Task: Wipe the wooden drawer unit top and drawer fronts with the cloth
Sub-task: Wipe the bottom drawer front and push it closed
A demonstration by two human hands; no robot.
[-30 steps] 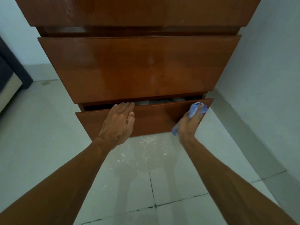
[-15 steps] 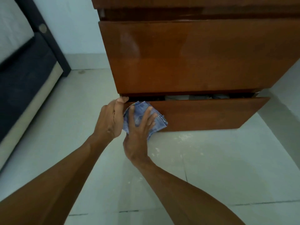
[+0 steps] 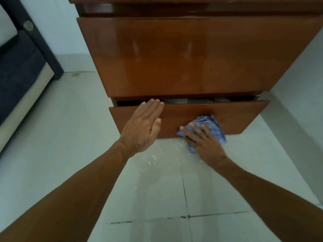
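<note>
Pressing the blue cloth [image 3: 214, 127] against the bottom drawer front [image 3: 241, 116], your right hand [image 3: 204, 144] lies over it with fingers spread and nearly straight, not curled round it. The bunched cloth sits low on the front, showing past your fingertips. Your left hand [image 3: 141, 127] lies near it on the left, flat on the same front, fingers straight and together, tips at the top edge. The drawer stands slightly out of the wooden drawer unit [image 3: 192, 58].

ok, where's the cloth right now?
Head view, right of centre: the blue cloth is pressed under the right hand against the bottom drawer front.
</note>
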